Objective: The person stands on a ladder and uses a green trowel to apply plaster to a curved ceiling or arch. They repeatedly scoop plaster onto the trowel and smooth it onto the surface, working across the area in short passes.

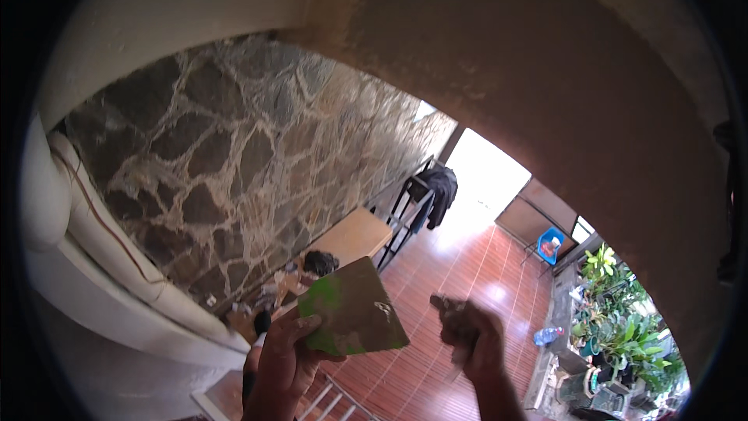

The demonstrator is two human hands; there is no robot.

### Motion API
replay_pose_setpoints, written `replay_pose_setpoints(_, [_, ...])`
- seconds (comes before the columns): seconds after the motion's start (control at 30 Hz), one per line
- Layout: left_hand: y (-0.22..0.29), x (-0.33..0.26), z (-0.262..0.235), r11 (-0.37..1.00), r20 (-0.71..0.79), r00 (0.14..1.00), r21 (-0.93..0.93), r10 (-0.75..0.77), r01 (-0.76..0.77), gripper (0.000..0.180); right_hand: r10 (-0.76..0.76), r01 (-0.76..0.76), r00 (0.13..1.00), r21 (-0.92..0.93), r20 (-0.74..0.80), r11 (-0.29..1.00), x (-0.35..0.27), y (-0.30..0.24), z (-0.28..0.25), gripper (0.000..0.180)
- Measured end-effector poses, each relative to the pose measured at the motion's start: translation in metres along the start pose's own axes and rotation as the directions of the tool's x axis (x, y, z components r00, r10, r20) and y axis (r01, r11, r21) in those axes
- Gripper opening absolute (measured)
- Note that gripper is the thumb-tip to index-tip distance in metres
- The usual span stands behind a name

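My left hand [284, 351] grips a flat, roughly square board [362, 308] by its left edge, thumb on top. Green shows along the board's left side, while a brown-grey smear covers most of its face, with a small pale patch near the right. Apart from the board, on its right, my right hand [487, 343] is closed, its fingers curled around something dark and greyish. Blur and shadow hide what that is. Overhead, a curved beam [530, 70] carries a darker brown coating beside paler plaster.
Below, a ladder [335, 401] stands over a red tiled floor [436, 265]. A stone wall [234, 148], wooden table [354, 235] and metal rack with dark clothing [440, 191] lie left and ahead. Rightward are a blue chair [550, 243], a plastic bottle [548, 335] and potted plants [631, 343].
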State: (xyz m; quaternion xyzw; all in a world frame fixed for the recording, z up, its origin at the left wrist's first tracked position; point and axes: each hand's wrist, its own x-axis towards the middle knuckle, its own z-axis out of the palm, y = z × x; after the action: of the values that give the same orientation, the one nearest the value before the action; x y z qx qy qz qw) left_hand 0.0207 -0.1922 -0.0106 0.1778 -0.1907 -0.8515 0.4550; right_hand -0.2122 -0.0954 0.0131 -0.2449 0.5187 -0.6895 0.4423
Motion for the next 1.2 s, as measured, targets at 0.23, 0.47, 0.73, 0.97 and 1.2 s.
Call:
replay_pose_setpoints(0.23, [0.004,0.062,0.019,0.958,0.003,0.967,0.132,0.256,-0.254,0.038,0.43,-0.432,0.894,0.012,-0.124,0.902,-0.036,0.129,-0.059,0.033])
replay_pose_setpoints(0.47, [0.039,0.131,0.045,0.929,0.115,0.933,0.111,0.34,-0.353,0.031,0.423,-0.457,0.863,-0.072,-0.276,0.887,-0.08,0.192,-0.053,0.044])
replay_pose_setpoints(0.73, [0.082,0.185,0.109,0.611,0.214,0.658,0.25,0.722,-0.751,0.025,0.325,-0.316,0.943,0.117,-0.074,0.942,-0.084,0.206,-0.009,0.044])
replay_pose_setpoints(0.97, [0.099,0.219,0.17,0.116,0.367,0.3,0.446,0.881,-0.887,0.01,0.726,-0.689,0.605,0.243,-0.326,0.683,-0.061,0.216,-0.005,0.04])
replay_pose_setpoints(1.2, [0.123,0.239,0.198,-0.279,0.37,-0.045,0.609,0.928,-0.742,0.01,0.457,-0.412,0.872,0.238,-0.179,0.879,-0.1,0.316,-0.093,0.038])
